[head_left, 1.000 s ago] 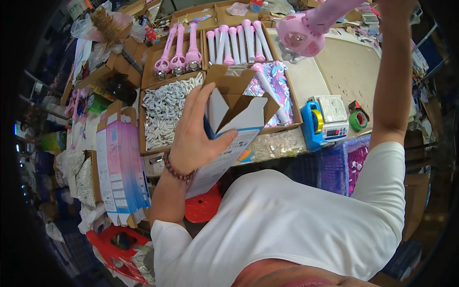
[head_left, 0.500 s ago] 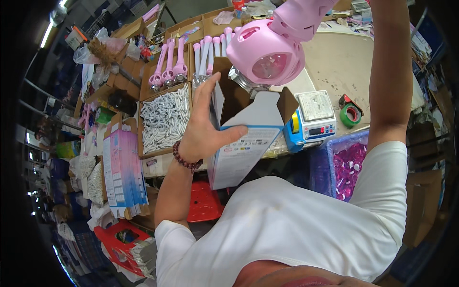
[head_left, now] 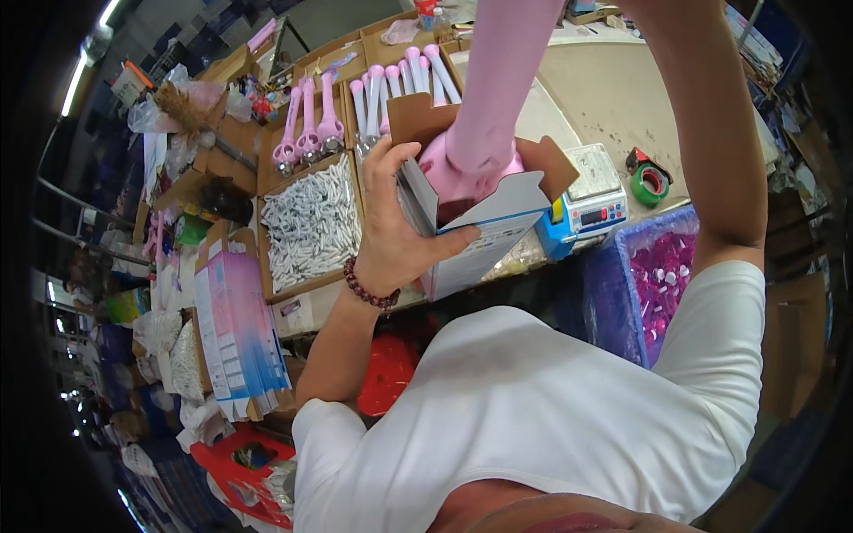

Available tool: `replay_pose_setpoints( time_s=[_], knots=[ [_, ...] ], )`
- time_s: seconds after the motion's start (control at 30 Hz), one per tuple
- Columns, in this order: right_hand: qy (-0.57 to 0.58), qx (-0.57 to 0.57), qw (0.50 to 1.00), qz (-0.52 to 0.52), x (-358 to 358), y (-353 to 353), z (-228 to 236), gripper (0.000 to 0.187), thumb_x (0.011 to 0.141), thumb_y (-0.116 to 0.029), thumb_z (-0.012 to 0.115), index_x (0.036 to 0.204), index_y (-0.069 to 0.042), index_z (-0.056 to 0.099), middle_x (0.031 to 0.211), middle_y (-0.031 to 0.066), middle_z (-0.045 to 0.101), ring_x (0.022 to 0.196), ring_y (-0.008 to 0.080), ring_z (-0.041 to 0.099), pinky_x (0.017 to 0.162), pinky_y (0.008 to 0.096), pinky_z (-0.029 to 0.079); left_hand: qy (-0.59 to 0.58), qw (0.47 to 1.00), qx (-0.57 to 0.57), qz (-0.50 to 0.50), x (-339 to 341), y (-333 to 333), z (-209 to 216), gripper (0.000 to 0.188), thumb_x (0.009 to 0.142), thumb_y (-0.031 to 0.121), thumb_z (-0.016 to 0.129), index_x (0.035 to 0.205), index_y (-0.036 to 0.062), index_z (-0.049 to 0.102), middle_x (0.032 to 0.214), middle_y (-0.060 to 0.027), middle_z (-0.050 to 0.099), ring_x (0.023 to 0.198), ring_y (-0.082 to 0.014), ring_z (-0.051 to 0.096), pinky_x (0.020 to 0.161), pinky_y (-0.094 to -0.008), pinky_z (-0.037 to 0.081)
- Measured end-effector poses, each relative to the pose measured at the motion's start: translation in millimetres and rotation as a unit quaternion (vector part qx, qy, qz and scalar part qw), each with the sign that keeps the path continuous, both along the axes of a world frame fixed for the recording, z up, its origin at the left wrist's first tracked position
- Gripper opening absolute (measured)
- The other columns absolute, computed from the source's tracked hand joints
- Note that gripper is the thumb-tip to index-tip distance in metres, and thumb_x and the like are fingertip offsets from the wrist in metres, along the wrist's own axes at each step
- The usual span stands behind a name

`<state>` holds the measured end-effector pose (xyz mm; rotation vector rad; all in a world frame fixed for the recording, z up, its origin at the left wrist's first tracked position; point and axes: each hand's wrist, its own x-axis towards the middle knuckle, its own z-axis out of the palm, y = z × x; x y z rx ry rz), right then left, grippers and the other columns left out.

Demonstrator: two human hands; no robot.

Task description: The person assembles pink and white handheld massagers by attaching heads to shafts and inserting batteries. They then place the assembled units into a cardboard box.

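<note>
My left hand (head_left: 391,224) grips an upright open-topped cardboard box (head_left: 498,240), grey-white and blue outside. Its thumb presses the near side and its fingers wrap the left edge. Brown flaps stand out at the back and right of the opening. A pink plastic toy (head_left: 498,98) with a rounded head and a long thick handle stands head down in the box mouth; the head is partly inside, its lower part hidden by the box walls. My right forearm (head_left: 711,133) reaches up past the top edge, where the handle also leaves the picture; the hand itself is out of sight.
On the bench are a carton of small white parts (head_left: 311,226), pink handles (head_left: 329,120), a digital scale (head_left: 591,195) and green tape (head_left: 650,185). Flat printed boxes (head_left: 233,320) stand at left. A blue bin (head_left: 613,293) of magenta bottles sits at right, a red stool (head_left: 388,373) below.
The pink toy has moved down from above the box, its head now partly inside. The box has tilted and risen slightly with my left hand still gripping it.
</note>
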<state>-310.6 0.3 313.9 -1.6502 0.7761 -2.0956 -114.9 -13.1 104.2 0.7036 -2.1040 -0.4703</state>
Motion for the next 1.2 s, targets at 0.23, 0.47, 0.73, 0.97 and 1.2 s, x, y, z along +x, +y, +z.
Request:
replay_pose_setpoints(
  time_s=[0.23, 0.47, 0.73, 0.97, 1.2],
  knots=[
    [0.501, 0.006, 0.848, 0.174, 13, 0, -70, 0.042, 0.071, -0.017, 0.078, 0.106, -0.003, 0.058, 0.09, 0.0105, 0.064, 0.075, 0.0243, 0.065, 0.068, 0.0358, 0.054, 0.088, 0.995, 0.051, 0.002, 50, 18, -17, 0.089, 0.052, 0.032, 0.091, 0.121, 0.0052, 0.041, 0.133, -0.0247, 0.033, 0.131, -0.0366, 0.029, 0.109, -0.0443, 0.022],
    [0.729, 0.025, 0.659, 0.185, 40, 29, -88, 0.025, 0.069, -0.017, 0.071, 0.086, -0.004, 0.058, 0.071, 0.0102, 0.06, 0.067, 0.0284, 0.063, 0.057, 0.035, 0.05, 0.224, 0.966, 0.019, -0.125, 45, 44, -27, 0.082, 0.058, 0.041, 0.088, 0.114, 0.0123, 0.037, 0.132, -0.0215, 0.028, 0.122, -0.0384, 0.04, 0.101, -0.0473, 0.036],
    [0.84, 0.036, 0.509, 0.185, 55, 35, -102, 0.01, 0.076, -0.015, 0.06, 0.072, -0.006, 0.057, 0.063, 0.0057, 0.06, 0.064, 0.0196, 0.063, 0.052, 0.0303, 0.048, 0.252, 0.957, 0.017, -0.142, 38, 51, -27, 0.079, 0.063, 0.042, 0.086, 0.117, 0.0111, 0.038, 0.137, -0.0297, 0.025, 0.126, -0.0438, 0.038, 0.102, -0.0509, 0.039],
    [0.897, 0.014, 0.415, 0.151, 63, 51, -88, 0.007, 0.07, -0.015, 0.063, 0.07, -0.008, 0.06, 0.065, 0.0027, 0.062, 0.066, 0.0178, 0.063, 0.053, 0.028, 0.045, 0.287, 0.937, 0.105, -0.166, 28, 57, -27, 0.081, 0.062, 0.038, 0.087, 0.123, 0.0161, 0.039, 0.145, -0.0239, 0.023, 0.129, -0.0415, 0.036, 0.106, -0.0497, 0.035],
    [0.881, 0.067, 0.432, 0.183, 58, 46, -100, 0.007, 0.068, -0.015, 0.063, 0.07, -0.008, 0.062, 0.067, 0.0035, 0.063, 0.068, 0.0188, 0.063, 0.055, 0.0292, 0.046, 0.273, 0.941, 0.064, -0.191, 39, 53, -28, 0.082, 0.06, 0.041, 0.088, 0.123, 0.0168, 0.041, 0.147, -0.0265, 0.018, 0.131, -0.0474, 0.03, 0.107, -0.0575, 0.033]
  ],
)
